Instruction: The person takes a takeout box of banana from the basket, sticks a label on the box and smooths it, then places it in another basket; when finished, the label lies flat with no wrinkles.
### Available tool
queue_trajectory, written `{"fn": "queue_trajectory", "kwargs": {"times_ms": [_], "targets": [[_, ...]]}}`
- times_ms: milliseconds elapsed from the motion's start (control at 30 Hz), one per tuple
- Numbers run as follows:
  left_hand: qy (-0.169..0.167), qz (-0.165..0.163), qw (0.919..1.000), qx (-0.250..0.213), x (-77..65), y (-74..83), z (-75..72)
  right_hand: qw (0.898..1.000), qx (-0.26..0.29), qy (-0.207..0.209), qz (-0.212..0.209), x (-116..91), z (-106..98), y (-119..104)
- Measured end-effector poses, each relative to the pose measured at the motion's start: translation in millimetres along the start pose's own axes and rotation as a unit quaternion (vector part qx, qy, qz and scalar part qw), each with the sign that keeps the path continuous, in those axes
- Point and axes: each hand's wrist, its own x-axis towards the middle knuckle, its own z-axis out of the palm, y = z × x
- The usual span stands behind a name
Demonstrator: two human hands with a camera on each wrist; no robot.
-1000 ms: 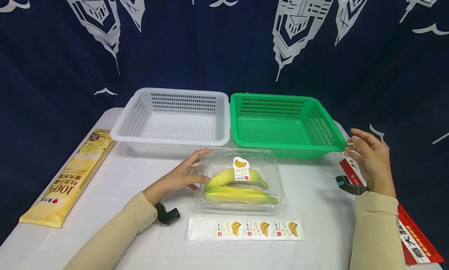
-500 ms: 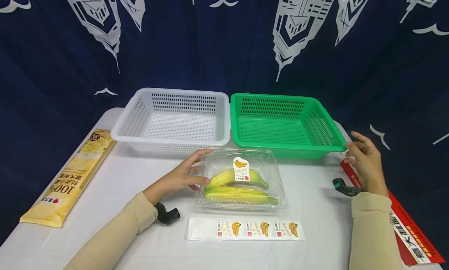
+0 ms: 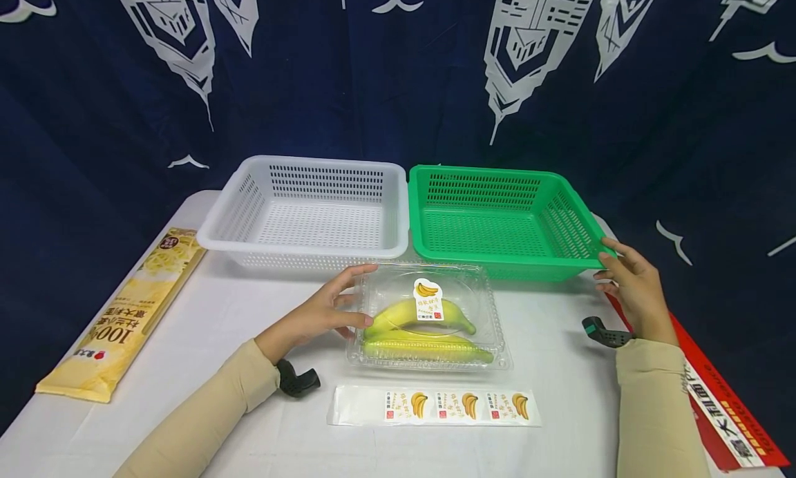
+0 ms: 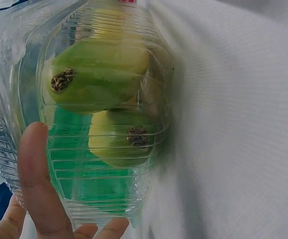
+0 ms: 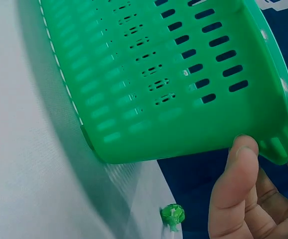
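Note:
A clear plastic clamshell box [image 3: 481, 316] stands on the white table with two green-yellow bananas [image 3: 404, 343] inside and a banana sticker [image 3: 427, 300] on its lid. My left hand [image 3: 326, 305] holds the box by its left end. In the left wrist view the thumb [image 4: 37, 174] lies along the ribbed side, other fingers reaching round the lid and low edge. My right hand [image 3: 634, 281] is at the near right corner of the green basket [image 3: 497, 265]. The thumb [image 5: 238, 169] is against its wall below the rim, with fingers on the other side.
A white basket [image 3: 305, 246] adjoins the green one. A strip of banana stickers [image 3: 435, 405] lies in front of the box. A yellow pasta packet [image 3: 124, 312] lies at left. A red packet [image 3: 715, 395] lies partly under the right arm. A small green-wrapped piece [image 5: 173, 215] sits near the table edge.
My right hand has moved left from beside the basket onto its near right corner, and its fingers have drawn in. The left hand, box and baskets stay where they were.

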Motion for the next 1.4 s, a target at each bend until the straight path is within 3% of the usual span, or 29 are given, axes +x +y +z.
{"fn": "queue_trajectory", "kwargs": {"times_ms": [600, 1067, 1400], "targets": [[0.013, -0.004, 0.9997, 0.019, -3.4, 6.3, 2.9, 1.0, 0.015, -0.005, 0.003, -0.5, -0.8, 0.5], [0.008, 0.014, 0.9994, 0.031, -17.6, 33.4, 13.0, 0.999, 0.033, 0.0, 0.01, 0.6, -1.8, 3.2], [0.012, 0.05, 0.9978, 0.042, -20.0, 54.6, 15.0, 0.999, 0.036, 0.002, 0.013, 0.9, -0.8, 2.0]]}}
